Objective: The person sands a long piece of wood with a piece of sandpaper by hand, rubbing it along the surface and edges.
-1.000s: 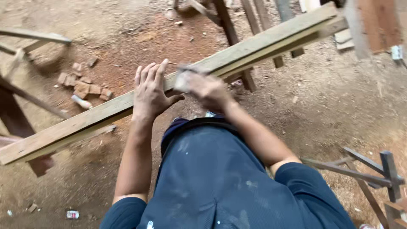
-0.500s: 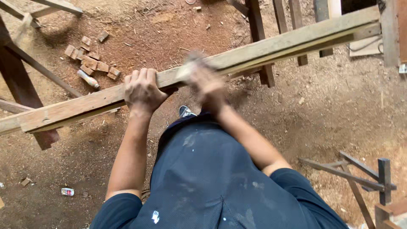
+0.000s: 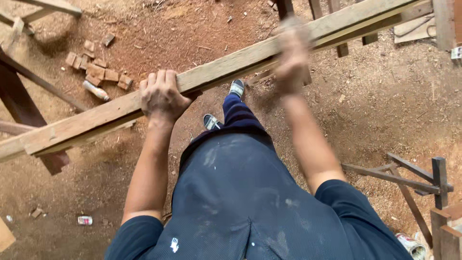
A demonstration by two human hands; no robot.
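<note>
**A:** Where is the long wooden plank (image 3: 226, 65) lying?

**B:** It runs slantwise across the view, low at the left edge and rising to the upper right corner, held up off the dirt floor (image 3: 385, 110). Everything else I'll place against that plank.

**A:** And the left hand (image 3: 162, 96)?

**B:** It sits on the plank's near edge, left of the middle. The fingers (image 3: 159, 79) curl over the top face and the thumb goes underneath, so the hand is clamped on the plank.

**A:** The right hand (image 3: 291, 58)?

**B:** Further up the plank, to the right, lying against its near side. It is smeared by motion blur, so I cannot tell whether the fingers are closed round the wood or round something small, or only pressed on it.

**A:** What is below the plank?

**B:** Between the two arms, a leg in dark blue trousers and two dark shoes (image 3: 226, 103) with pale trim stand on the dirt, just under the plank's near edge.

**A:** And beyond it?

**B:** On the far side, toward the upper left, a cluster of small wooden blocks (image 3: 96, 70) lies on the ground, with a pale cylindrical object (image 3: 95, 90) just beside them. Dark timber posts (image 3: 24, 103) cross under the plank's low end.
</note>
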